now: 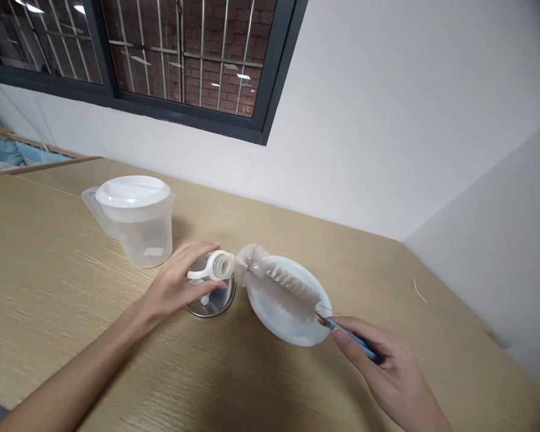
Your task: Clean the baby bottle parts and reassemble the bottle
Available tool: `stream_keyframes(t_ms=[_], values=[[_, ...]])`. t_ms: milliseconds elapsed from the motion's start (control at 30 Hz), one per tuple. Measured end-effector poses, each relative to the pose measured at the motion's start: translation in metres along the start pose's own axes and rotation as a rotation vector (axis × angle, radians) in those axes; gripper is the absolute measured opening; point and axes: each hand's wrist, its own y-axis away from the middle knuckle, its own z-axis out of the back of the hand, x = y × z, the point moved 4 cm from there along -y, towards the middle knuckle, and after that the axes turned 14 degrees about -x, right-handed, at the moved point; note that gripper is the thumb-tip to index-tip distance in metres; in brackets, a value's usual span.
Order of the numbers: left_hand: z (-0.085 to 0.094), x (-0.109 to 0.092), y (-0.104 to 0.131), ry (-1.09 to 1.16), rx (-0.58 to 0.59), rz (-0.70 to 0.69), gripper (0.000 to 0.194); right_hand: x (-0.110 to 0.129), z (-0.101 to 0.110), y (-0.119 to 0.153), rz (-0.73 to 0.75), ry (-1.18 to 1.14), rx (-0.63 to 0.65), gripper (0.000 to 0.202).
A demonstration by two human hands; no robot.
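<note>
My left hand is wrapped round a clear bottle with a white ring and loop at its neck. Its uncapped mouth is tilted to the right. My right hand grips the blue handle of a bottle brush with pale, fluffy bristles. The brush's round tip is right by the bottle mouth; whether they touch I cannot tell. Under the brush stands a white bowl. Beneath the bottle lies a shiny round metal dish or lid, partly hidden by my left hand.
A translucent pitcher with a white lid stands on the wooden table, left of the bowl. A thin pale strip lies at the right. Behind the table are a white wall and a barred window.
</note>
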Motion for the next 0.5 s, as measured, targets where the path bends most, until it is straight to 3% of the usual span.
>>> stream_keyframes(t_ms=[100,500], values=[[0.0010,0.0002,-0.0003,-0.038,0.031,-0.113,0.059,0.0015,-0.0056,0.0018,0.015,0.007,0.030,0.039],[-0.0038,-0.0062,0.0060,-0.149,0.222,-0.254,0.057,0.0001,-0.0035,0.0015,0.095,0.106,0.027,0.033]])
